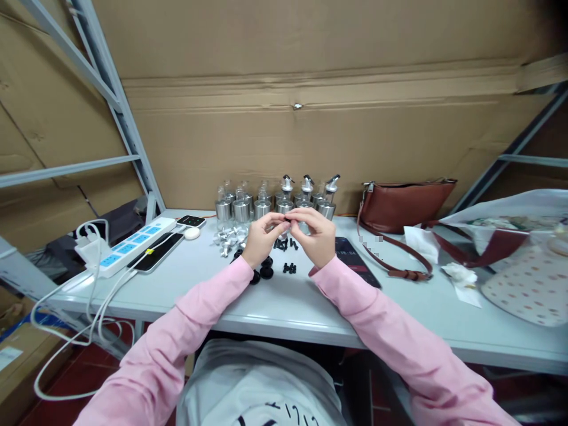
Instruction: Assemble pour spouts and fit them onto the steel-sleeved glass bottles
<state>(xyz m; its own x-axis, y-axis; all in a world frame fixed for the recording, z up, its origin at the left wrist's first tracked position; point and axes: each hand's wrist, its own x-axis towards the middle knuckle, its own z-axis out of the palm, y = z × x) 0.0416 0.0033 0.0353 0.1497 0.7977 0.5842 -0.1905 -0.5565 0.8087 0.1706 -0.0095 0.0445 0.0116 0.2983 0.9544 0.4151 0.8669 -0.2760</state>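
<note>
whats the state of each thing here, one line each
left hand, pinching small black part
right hand, pinching the same part
bottles, upright, three with spouts fitted
phone beside right hand, screen lit
phone beside power strip, screen dark
brown bag, upright
tissue, crumpled

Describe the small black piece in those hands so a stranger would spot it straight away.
At the long pale table, follow the pink sleeves to the left hand and right hand, in front of the bottles. The small black piece is pinched between the two. It alone is held up; the loose black parts nearby lie on the table.
</note>
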